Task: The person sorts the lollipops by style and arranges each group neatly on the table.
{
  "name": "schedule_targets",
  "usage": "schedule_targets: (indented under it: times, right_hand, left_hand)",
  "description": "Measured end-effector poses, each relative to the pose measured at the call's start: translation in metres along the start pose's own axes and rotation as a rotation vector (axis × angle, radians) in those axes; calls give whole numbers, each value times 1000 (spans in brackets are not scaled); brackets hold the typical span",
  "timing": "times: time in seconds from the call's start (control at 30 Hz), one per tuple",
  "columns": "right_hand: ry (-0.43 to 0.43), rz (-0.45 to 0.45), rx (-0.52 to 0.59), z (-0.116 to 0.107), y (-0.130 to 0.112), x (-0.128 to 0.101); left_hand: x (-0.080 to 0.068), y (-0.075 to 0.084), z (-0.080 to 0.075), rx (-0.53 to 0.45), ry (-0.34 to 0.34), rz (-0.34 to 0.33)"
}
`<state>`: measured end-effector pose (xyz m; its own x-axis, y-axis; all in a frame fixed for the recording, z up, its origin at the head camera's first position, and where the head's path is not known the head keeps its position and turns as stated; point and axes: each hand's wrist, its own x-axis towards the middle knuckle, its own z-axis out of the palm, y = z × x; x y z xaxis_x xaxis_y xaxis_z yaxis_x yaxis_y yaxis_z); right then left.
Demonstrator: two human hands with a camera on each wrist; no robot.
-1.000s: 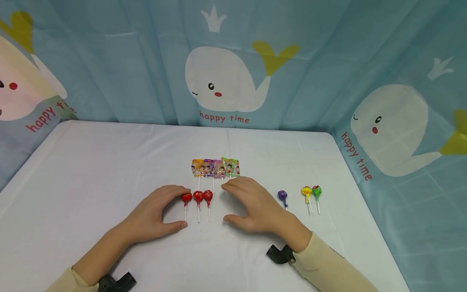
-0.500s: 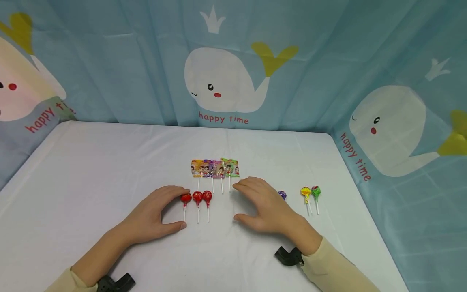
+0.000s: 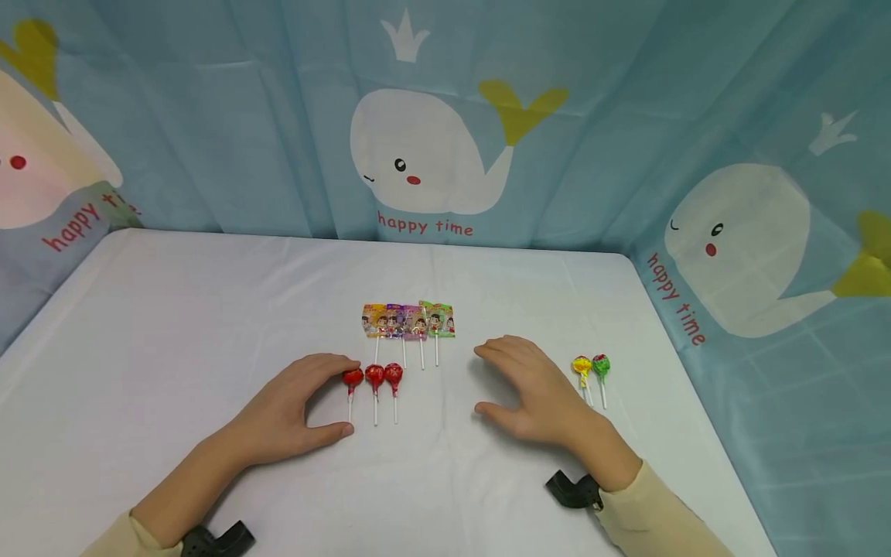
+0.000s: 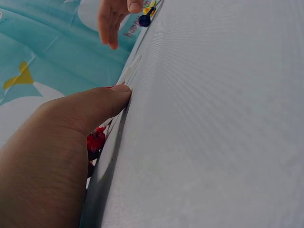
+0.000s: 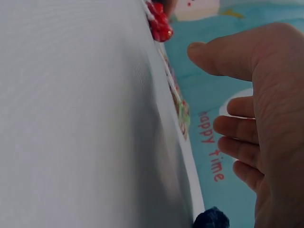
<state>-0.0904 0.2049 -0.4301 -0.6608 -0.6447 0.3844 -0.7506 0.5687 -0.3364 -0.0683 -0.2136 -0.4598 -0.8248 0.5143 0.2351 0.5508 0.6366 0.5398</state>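
Right hand (image 3: 539,394), palm down above the white table (image 3: 209,309) with fingers spread and lightly arched, holding nothing; the right wrist view shows the open palm (image 5: 280,128) over a purple lollipop (image 5: 211,219), whose dark head lies just under the heel of the hand, apart from the fingers as far as can be told. In the head view this lollipop is hidden beneath the hand. Left hand (image 3: 295,410) resting on the table, fingers gently curved and thumb extended, its fingertips touching the leftmost of three red lollipops (image 3: 374,377), which lie side by side with sticks toward the person; it grips nothing. Beyond the red row, a fan of flat wrapped lollipops (image 3: 408,320) lies farther from the person; just to the right of the right hand lie a yellow lollipop (image 3: 582,365) and a green lollipop (image 3: 601,363), touching or nearly so. Risks, as judged: a lowering of the right hand without sight of the covered purple sweet could roll it sideways or pin its stick awkwardly; a sweep to the right could disturb the yellow and green pair; pressure from the left fingertips could push the red row out of line, since the round heads roll easily on the smooth cloth.
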Motion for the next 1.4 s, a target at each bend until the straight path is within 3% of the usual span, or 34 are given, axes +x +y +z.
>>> schedule_targets:
  times: [0.57,0.93,1.4]
  right_hand:
    - [-19,121,-16,-19,9,-21]
    - [-7,107,-42,-26,21,-37]
    - [-54,112,-42,-36,29,-52]
  left_hand:
    - [0,-1,1,0,1,-3]
    - [0,-1,1,7,-4,-8]
    - [0,1,1,13,2,-5]
